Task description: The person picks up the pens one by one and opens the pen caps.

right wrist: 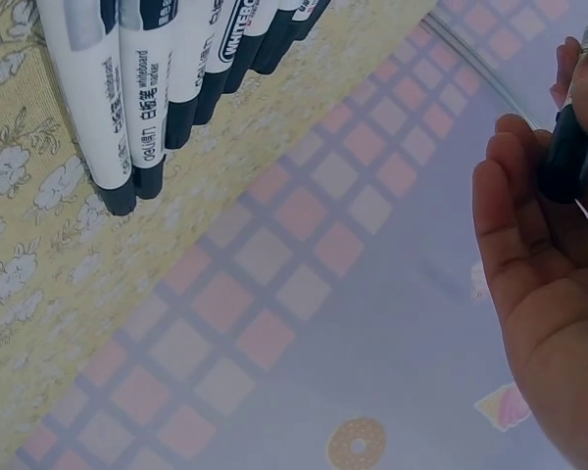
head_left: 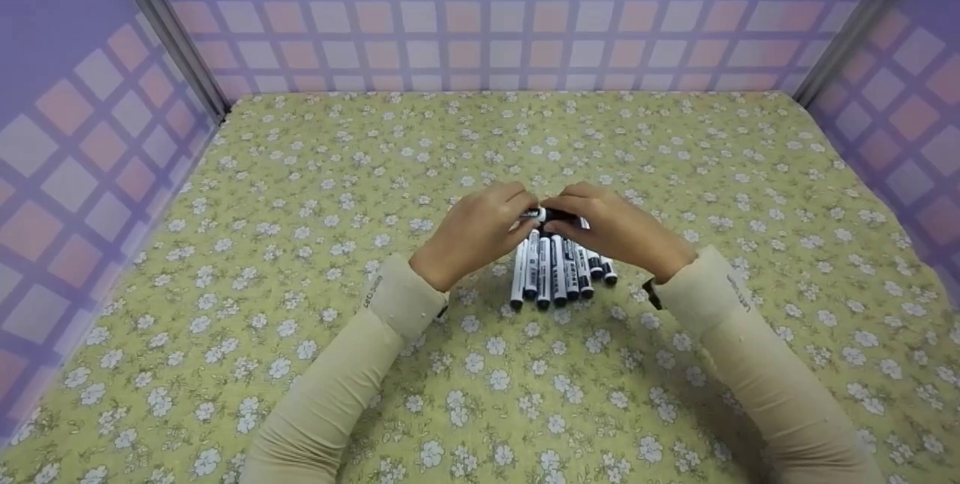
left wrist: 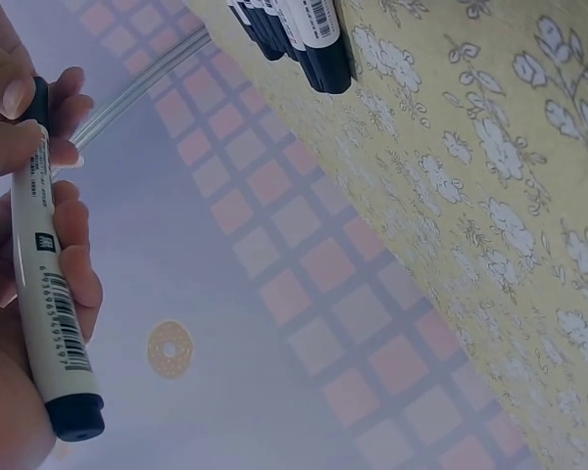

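A white whiteboard marker [left wrist: 44, 255] with dark ends is held between both hands above the table. My left hand [head_left: 484, 223] grips its white barrel, fingers curled round it. My right hand [head_left: 611, 225] pinches the dark cap [right wrist: 565, 157] at the other end. Whether the cap sits fully on the barrel cannot be told, since fingers cover the joint. Just below and nearer to me, several like markers [head_left: 559, 274] lie side by side in a row, their far ends partly hidden by the hands. In the right wrist view, the lying markers [right wrist: 93, 98] show printed white barrels.
A yellow-green floral cloth [head_left: 360, 169] covers the table. Purple panels with pink and white squares [head_left: 463, 16] stand along the back and both sides, with grey metal posts [head_left: 169, 34] at the back corners.
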The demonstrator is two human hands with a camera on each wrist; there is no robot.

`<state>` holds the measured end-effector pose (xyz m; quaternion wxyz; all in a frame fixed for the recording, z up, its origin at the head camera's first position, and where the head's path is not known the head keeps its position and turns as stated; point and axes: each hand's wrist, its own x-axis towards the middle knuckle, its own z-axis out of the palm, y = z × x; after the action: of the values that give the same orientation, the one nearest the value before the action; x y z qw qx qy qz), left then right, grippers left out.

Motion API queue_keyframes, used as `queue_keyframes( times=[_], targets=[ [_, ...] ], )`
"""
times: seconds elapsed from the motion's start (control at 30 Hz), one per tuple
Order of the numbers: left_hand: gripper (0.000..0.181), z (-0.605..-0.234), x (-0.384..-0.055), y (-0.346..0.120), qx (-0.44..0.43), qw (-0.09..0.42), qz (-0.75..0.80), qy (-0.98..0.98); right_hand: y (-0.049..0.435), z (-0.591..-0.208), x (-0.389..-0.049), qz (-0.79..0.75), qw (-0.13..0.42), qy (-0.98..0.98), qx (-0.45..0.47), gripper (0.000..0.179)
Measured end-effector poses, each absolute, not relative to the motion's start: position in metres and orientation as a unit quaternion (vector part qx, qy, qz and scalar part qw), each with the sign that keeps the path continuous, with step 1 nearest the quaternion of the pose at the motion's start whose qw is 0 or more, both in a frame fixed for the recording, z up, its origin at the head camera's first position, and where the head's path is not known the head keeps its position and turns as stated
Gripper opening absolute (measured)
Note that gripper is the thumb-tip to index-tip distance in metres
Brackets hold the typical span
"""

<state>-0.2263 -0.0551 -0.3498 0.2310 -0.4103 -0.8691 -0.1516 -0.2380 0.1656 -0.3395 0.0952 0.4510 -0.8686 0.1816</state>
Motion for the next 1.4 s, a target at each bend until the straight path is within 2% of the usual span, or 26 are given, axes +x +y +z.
queue_keyframes(
  times=[0.23, 0.47, 0.93, 1.4],
  targets=[
    [0.018, -0.351, -0.227, -0.055, -0.437, 0.254, -0.148, -0.85, 0.162, -0.338, -0.232, 0.146, 0.147, -0.859, 0.469, 0.023],
    [0.021, -0.351, -0.227, -0.056, -0.448, 0.253, -0.145, -0.845, 0.162, -0.338, -0.231, 0.141, 0.179, -0.839, 0.495, 0.021],
    [0.024, -0.347, -0.224, -0.057, -0.44, 0.209, -0.158, -0.859, 0.161, -0.34, -0.232, 0.138, 0.188, -0.835, 0.498, 0.019],
    [0.022, -0.347, -0.227, -0.057, -0.431, 0.155, -0.193, -0.868, 0.161, -0.348, -0.231, 0.088, 0.236, -0.834, 0.491, 0.018]
  ],
)
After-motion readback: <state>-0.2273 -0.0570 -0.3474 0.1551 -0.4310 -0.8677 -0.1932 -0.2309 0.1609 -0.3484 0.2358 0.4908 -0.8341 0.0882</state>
